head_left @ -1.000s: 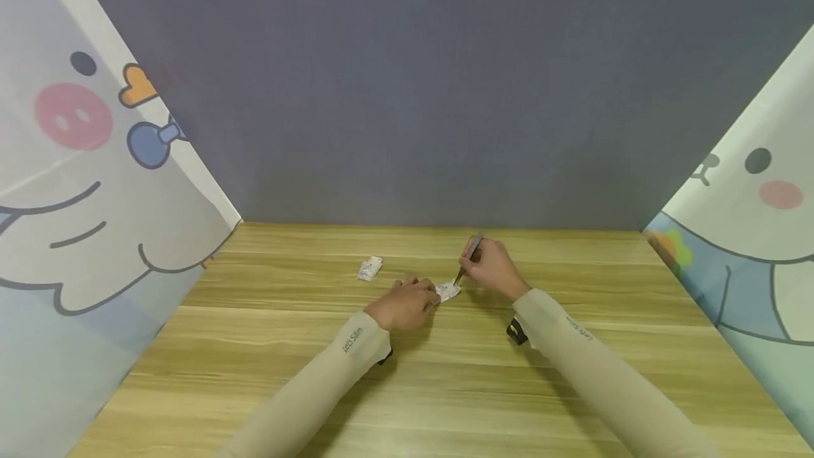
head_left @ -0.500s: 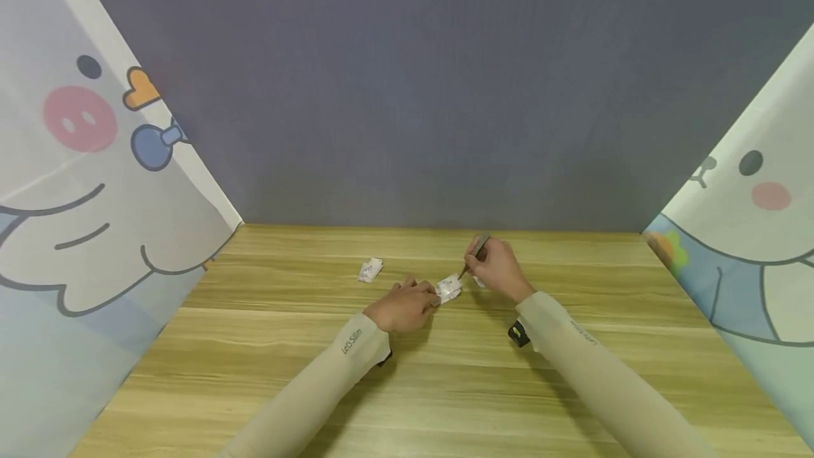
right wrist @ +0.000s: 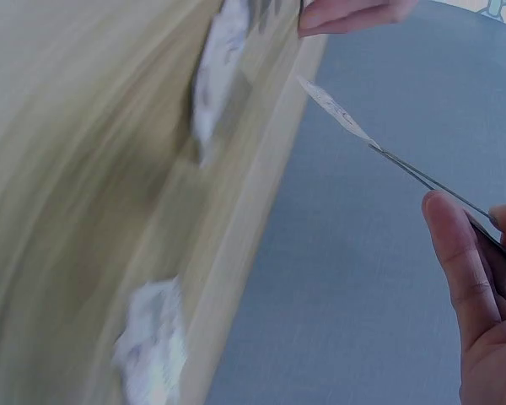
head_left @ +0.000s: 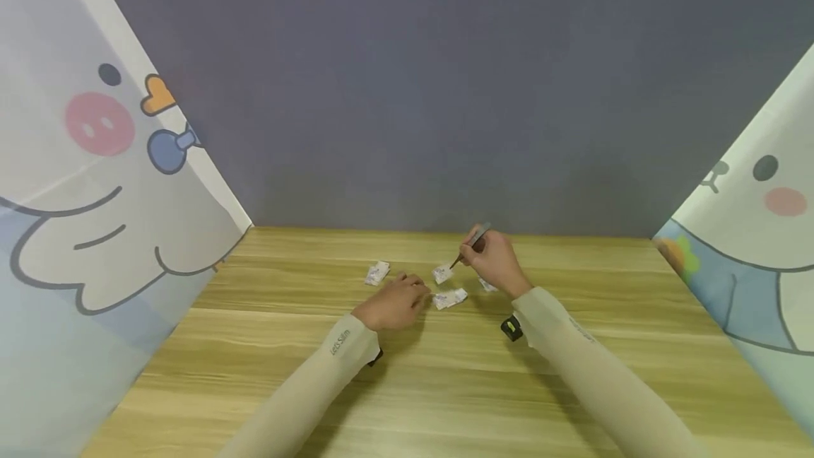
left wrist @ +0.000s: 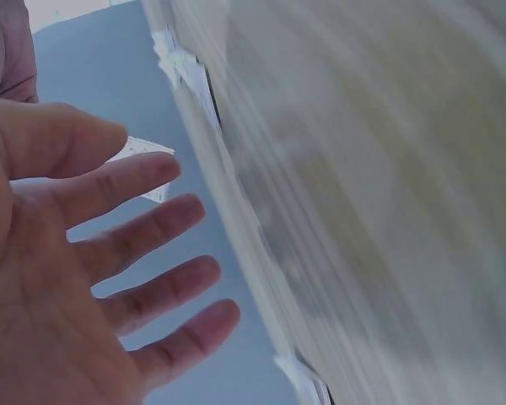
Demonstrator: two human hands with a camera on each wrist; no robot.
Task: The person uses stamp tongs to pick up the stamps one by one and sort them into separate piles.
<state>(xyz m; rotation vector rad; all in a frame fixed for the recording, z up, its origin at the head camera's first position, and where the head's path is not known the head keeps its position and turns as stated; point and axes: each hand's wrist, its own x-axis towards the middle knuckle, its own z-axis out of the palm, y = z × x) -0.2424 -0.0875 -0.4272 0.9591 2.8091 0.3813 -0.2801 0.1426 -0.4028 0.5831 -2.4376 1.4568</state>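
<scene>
My right hand (head_left: 498, 263) pinches dark tweezers (right wrist: 392, 158) between thumb and fingers. Their tips grip one end of a small white printed packet (right wrist: 341, 111), which hangs above the table, apart from the others. To the left, my left hand (head_left: 396, 301) has let its fingers spread, with nothing held in them in the left wrist view. Just right of its fingertips, several overlapping white packets (head_left: 449, 299) lie on the wood. Another packet (head_left: 487, 285) lies partly hidden beneath the right hand. Farther left rests a small group of similar packets (head_left: 377, 273).
The wooden table (head_left: 407, 387) runs back to a grey wall panel (head_left: 407, 90). Cartoon-printed panels, a left one (head_left: 57, 182) and a right one (head_left: 769, 246), flank it at the sides.
The tweezers have lifted a packet off the overlapping packets beside the left hand and moved it back. My left hand has drawn off those packets a little leftward. The view has shifted slightly.
</scene>
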